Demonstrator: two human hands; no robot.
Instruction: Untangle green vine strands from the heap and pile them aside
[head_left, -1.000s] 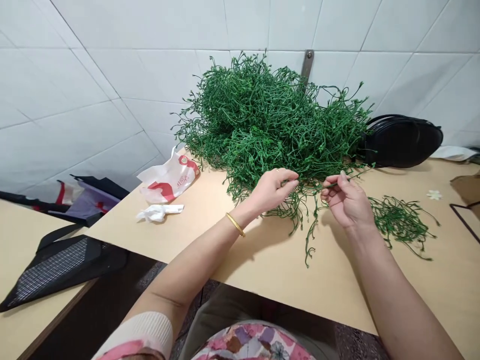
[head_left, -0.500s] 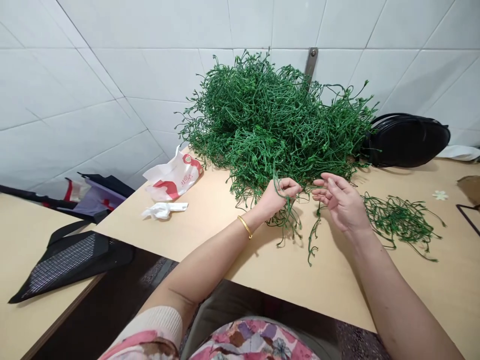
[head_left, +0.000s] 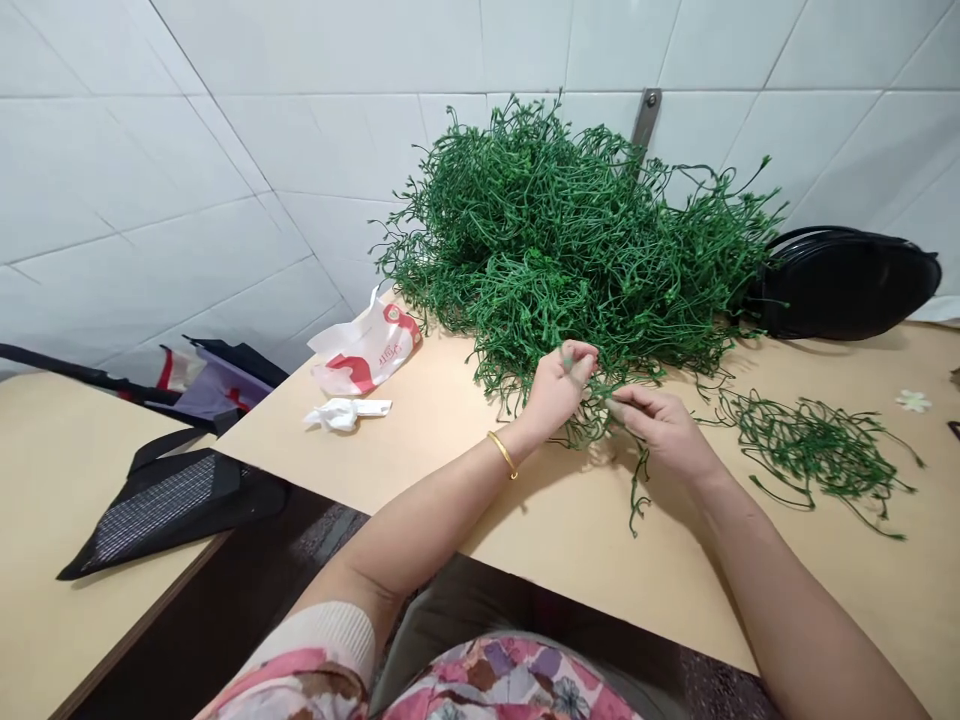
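A big tangled heap of green plastic-looking stems [head_left: 555,230] with small buds rises against the tiled wall. In front of it my left hand [head_left: 559,385] has its fingers closed on some green stems. Close by on the right, my right hand [head_left: 664,425] pinches the same stems between thumb and fingers. A few stems hang loose below my right fingers, over the table. To the right a smaller flat pile of green stems [head_left: 825,445] lies apart from the heap.
A black bag [head_left: 851,285] stands right of the heap. Left of it lie a red and white plastic wrapper [head_left: 367,355] and a crumpled tissue [head_left: 341,413]. A white flower piece [head_left: 913,401] is at the right. A black mesh item [head_left: 161,510] and folded umbrellas [head_left: 217,385] are far left.
My right hand has moved in towards my left and closed its fingers on the stems. The view has shifted slightly, so the scene sits further right.
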